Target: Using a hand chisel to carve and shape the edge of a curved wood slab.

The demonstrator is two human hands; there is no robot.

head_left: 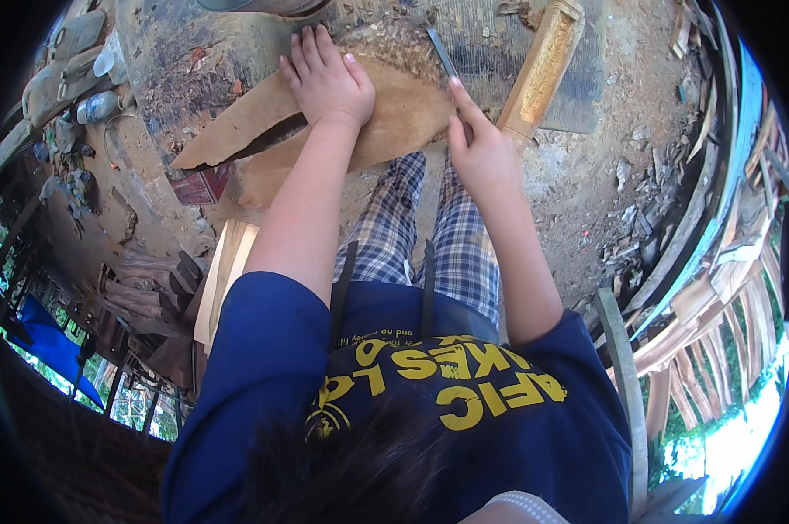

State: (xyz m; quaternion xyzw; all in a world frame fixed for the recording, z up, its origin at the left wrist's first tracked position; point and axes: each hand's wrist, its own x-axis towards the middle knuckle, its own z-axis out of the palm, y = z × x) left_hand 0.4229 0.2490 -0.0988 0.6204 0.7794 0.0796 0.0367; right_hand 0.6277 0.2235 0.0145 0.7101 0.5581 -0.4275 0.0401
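Note:
A flat brown slab of wood (394,100) lies in front of me, pointed at its left end, with a dark gap along its left part and a rough far edge. My left hand (329,83) rests on it, palm down, fingers stretched out over the wood. At the slab's right end, my right hand (486,157) is closed around a slim tool with a narrow metal blade (442,52), perhaps a chisel. The index finger lies along the blade, which points away from me. Its handle is hidden in my hand.
A carved wooden post (539,74) lies beyond my right hand. A red box (200,186) sits below the slab's left part. Bottles (97,106) and litter lie at far left, split wood (141,293) nearer. A pale board (224,275) stands beside my left arm.

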